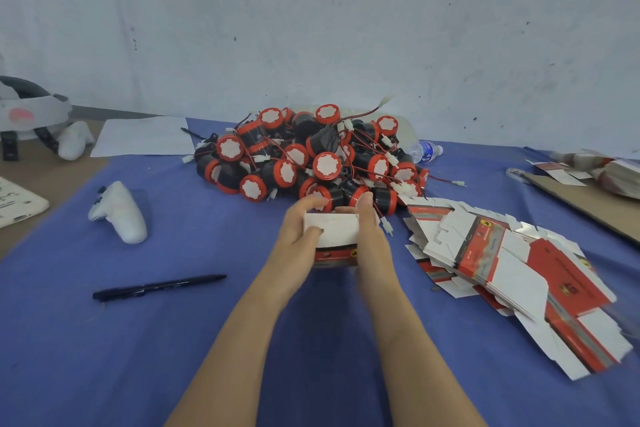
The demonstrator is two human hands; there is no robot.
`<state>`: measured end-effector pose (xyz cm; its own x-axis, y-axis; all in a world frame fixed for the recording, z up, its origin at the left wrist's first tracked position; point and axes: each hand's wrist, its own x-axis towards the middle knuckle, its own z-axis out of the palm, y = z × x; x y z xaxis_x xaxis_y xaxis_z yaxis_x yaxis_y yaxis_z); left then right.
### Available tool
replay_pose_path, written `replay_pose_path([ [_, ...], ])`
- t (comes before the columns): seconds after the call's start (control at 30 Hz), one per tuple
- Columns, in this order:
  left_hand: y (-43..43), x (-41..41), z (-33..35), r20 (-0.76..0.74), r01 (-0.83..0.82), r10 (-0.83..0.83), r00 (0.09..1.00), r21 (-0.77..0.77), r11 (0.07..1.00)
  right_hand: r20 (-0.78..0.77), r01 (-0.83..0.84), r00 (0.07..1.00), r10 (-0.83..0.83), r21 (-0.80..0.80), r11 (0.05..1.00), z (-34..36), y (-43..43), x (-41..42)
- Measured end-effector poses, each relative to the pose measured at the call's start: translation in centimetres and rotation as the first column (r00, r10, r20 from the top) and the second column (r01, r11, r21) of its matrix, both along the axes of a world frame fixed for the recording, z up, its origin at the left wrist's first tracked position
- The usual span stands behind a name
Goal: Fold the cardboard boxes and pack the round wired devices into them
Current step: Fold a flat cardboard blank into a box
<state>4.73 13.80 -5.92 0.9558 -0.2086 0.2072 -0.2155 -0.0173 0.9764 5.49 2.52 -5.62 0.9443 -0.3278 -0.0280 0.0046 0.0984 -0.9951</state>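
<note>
A small white and red cardboard box [338, 236] is held between both hands above the blue table cover. My left hand [300, 236] grips its left side with the thumb on the white top flap. My right hand [371, 236] clasps its right side. Just behind the box lies a heap of round black and red wired devices [311, 156] with white connectors. A fanned stack of flat, unfolded boxes [512, 274] lies to the right of my hands. Whether a device is inside the held box is hidden.
A black marker pen [159, 287] lies at front left. A white controller [119, 213] rests further left, a headset [27, 114] and white paper [143, 135] at the back left. A water bottle [424, 150] lies behind the heap. Cardboard and more flat boxes [595, 184] sit far right.
</note>
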Motion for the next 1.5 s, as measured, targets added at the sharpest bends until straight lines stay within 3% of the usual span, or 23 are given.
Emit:
replay_pose_path([
  [0.1,-0.2,-0.1,0.0,-0.047,0.021,-0.021,0.999,-0.003,1.000,0.077,0.009,0.997,-0.002,-0.085,0.996,-0.5,-0.4,-0.7],
  [0.2,0.3,0.3,0.3,-0.072,-0.100,0.089,0.993,-0.162,0.982,0.101,-0.178,0.976,0.194,-0.151,0.972,0.6,0.3,-0.7],
  [0.3,1.0,1.0,0.2,-0.166,-0.184,0.130,0.977,-0.370,0.910,0.131,-0.363,0.924,0.359,0.005,0.932,2.4,-0.2,-0.3],
  [0.37,1.2,1.0,0.2,-0.182,-0.179,0.113,0.977,-0.407,0.896,0.172,-0.365,0.918,0.358,0.011,0.931,2.1,0.0,-0.2],
  [0.43,0.9,0.7,0.2,-0.150,-0.147,0.098,0.984,-0.365,0.920,0.176,-0.241,0.951,0.252,-0.082,0.967,0.8,0.3,-1.1],
  [0.53,0.4,0.3,0.3,-0.038,-0.116,0.110,0.993,-0.230,0.966,0.154,-0.146,0.977,0.150,-0.039,0.989,-0.7,-0.6,-0.8],
  [0.7,0.1,-0.1,0.5,0.118,-0.143,0.155,0.981,-0.104,0.984,0.024,-0.352,0.936,0.351,0.070,0.933,-0.4,-1.4,-0.8],
  [0.9,0.5,-0.1,0.1,0.095,-0.132,0.133,0.987,-0.017,0.991,-0.251,-0.427,0.899,0.359,-0.325,0.844,0.1,-2.9,-1.4],
  [1.0,0.2,-0.3,0.9,0.053,-0.026,0.026,0.998,-0.001,1.000,-0.222,-0.345,0.933,0.284,-0.320,0.883,0.1,-2.6,-1.4],
  [1.07,0.7,0.0,1.1,0.015,0.153,-0.153,0.988,-0.018,0.988,-0.151,-0.245,0.967,0.203,-0.358,0.901,-0.3,-2.4,-1.1],
  [1.13,0.8,0.5,1.3,-0.059,0.220,-0.229,0.972,-0.122,0.968,-0.067,-0.192,0.981,0.180,-0.307,0.932,-0.5,-2.4,-0.9],
  [1.27,1.1,0.6,-0.2,-0.064,0.189,-0.212,0.975,-0.260,0.947,0.049,-0.202,0.977,0.208,-0.103,0.974,-0.7,-2.5,-0.7],
  [1.4,1.0,1.1,-1.0,-0.114,0.223,-0.237,0.965,-0.124,0.967,0.063,-0.254,0.966,0.249,0.085,0.963,-1.1,-2.8,-0.6],
  [1.5,1.1,0.8,-1.5,-0.130,0.205,-0.205,0.970,-0.019,0.979,0.055,-0.290,0.957,0.285,0.128,0.948,-1.1,-3.0,-0.5],
])
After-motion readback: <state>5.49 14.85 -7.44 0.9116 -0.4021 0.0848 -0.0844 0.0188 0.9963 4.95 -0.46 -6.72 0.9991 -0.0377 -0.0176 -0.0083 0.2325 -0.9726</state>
